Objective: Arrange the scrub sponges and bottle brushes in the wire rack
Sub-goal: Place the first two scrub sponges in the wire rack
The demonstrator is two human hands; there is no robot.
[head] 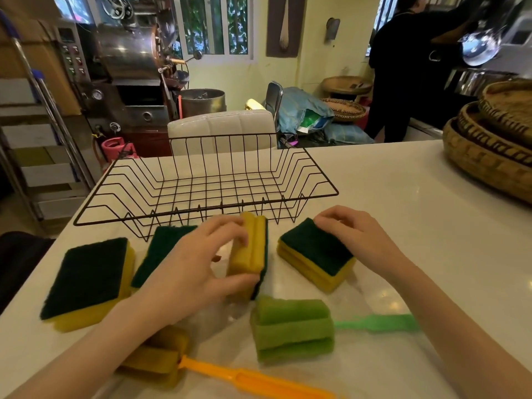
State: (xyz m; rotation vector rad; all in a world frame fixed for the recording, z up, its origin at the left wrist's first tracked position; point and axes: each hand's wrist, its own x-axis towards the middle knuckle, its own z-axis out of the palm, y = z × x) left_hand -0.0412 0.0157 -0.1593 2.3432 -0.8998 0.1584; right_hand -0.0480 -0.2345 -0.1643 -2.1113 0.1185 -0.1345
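Observation:
A black wire rack [201, 208] stands empty on the white table [403, 226]. In front of it lie yellow scrub sponges with dark green pads. My left hand [195, 266] grips one sponge [250, 251] turned on its edge. My right hand [354, 237] rests with curled fingers on the far corner of another sponge [313, 254] lying flat. Two more sponges lie at the left: one at the table edge [86, 283], and one partly hidden by my left hand [161, 251]. A green bottle brush [293, 329] and an orange bottle brush [230, 378] lie nearest me.
Stacked woven baskets [489, 151] sit at the table's right edge. A white chair back [221, 128] stands just behind the rack. A person in black [408, 73] stands at the far right. A metal machine [129, 61] and shelves fill the left background.

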